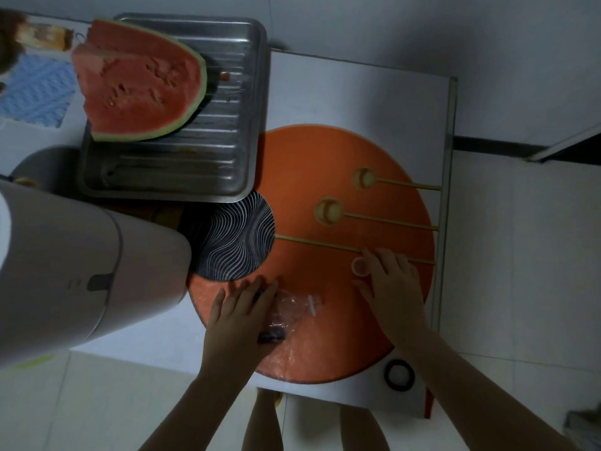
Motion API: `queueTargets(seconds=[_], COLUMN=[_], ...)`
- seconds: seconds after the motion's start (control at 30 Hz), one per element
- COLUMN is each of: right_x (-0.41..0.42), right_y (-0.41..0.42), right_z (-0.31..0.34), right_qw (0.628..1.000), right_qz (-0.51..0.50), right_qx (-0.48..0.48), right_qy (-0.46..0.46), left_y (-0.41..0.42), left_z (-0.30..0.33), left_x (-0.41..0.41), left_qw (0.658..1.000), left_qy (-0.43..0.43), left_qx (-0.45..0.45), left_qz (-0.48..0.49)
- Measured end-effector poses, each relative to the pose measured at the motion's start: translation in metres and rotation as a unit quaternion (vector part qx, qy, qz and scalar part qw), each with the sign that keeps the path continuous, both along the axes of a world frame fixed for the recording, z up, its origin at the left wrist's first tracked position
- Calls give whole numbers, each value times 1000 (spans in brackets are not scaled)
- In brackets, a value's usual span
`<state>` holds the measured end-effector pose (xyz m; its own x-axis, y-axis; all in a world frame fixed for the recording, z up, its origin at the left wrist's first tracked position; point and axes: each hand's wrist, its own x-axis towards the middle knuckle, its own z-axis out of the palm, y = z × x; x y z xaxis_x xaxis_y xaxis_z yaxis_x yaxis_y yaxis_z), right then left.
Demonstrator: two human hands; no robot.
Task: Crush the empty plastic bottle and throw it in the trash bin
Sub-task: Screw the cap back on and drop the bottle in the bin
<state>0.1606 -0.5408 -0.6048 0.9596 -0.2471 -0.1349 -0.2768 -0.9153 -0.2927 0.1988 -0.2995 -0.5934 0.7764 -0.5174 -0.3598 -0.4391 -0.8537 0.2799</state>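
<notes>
White counter [357, 89] with a printed orange disc fills the frame's middle; its right edge and lower edge border pale floor tile, and open surface lies upper right. I see one crumpled clear plastic bottle [289, 309] at lower centre, my left hand [239, 312] flat on it, grip open. My right hand [392, 283] rests spread beside one small cap [360, 266]. One metal tray [182, 131] carries one watermelon wedge [136, 83], upper left.
</notes>
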Motion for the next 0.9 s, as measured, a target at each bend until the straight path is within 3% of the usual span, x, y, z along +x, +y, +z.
queueTargets(seconds=[0.2,0.37,0.57,0.73,0.9], right_x=[-6,-20,-18,-4,3], right_y=[2,8,15,10,-1], right_z=[5,36,119,203,284], right_qw=[999,991,973,952,935], right_qz=[-7,-30,-11,21,33], right_qx=[33,128,227,291,335], right_qy=[-33,-14,-28,-97,-114], left_y=[5,3,-9,-17,-18], left_z=[13,49,119,188,258], left_x=[3,6,13,20,23], left_qw=[997,996,992,981,978], left_qy=[52,20,-8,-53,-88], left_qx=[-35,-79,-119,-181,-185], left_qz=[41,43,32,31,34])
